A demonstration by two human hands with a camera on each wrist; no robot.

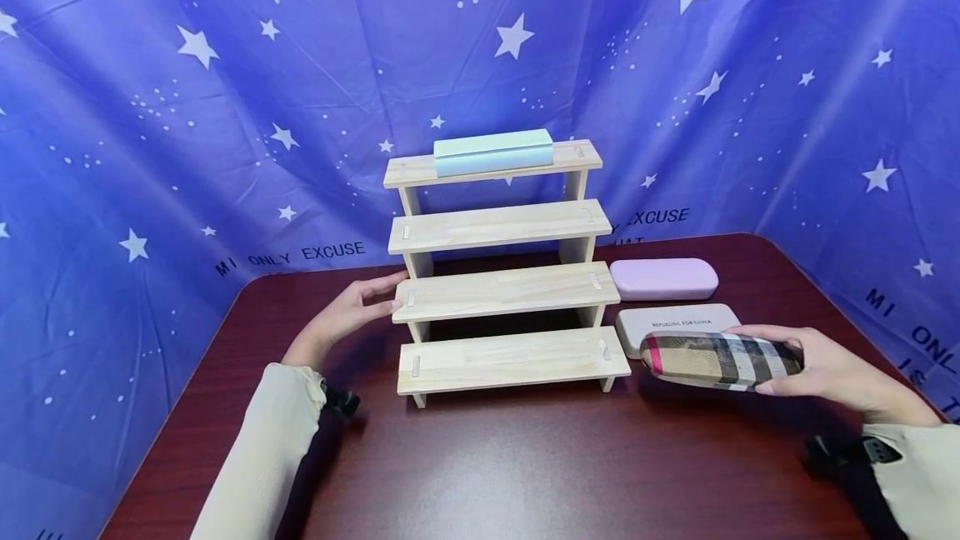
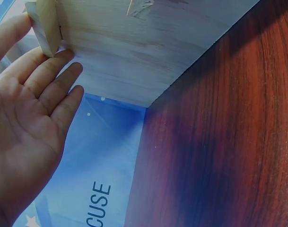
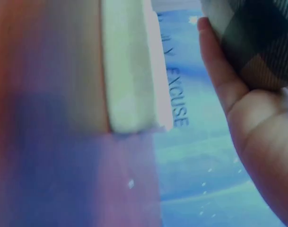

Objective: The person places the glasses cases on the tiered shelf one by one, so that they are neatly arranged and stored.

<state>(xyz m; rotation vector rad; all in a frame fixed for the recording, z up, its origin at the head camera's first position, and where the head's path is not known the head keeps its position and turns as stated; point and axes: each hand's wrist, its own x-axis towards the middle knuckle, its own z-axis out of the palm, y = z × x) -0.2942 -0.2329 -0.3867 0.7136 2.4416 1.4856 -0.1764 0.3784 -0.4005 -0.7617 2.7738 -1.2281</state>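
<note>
In the head view a four-step wooden display stand (image 1: 506, 294) stands on the table. My left hand (image 1: 352, 311) is at its left side and pinches the end of the second step from the bottom. The left wrist view shows the thumb and fingers (image 2: 47, 71) on either side of that board end (image 2: 45, 28). My right hand (image 1: 821, 365) grips a plaid glasses case (image 1: 720, 359), holding it above the table's right side. Part of the plaid case (image 3: 264, 42) shows at the top of the right wrist view, against the palm and a finger.
A light-blue case (image 1: 493, 153) lies on the stand's top step. To the right of the stand are a lilac glasses case (image 1: 663, 279) and a white case (image 1: 637, 319) with print, partly covered by the plaid one. A blue star-patterned curtain (image 1: 300, 65) surrounds the dark-red table (image 1: 480, 473).
</note>
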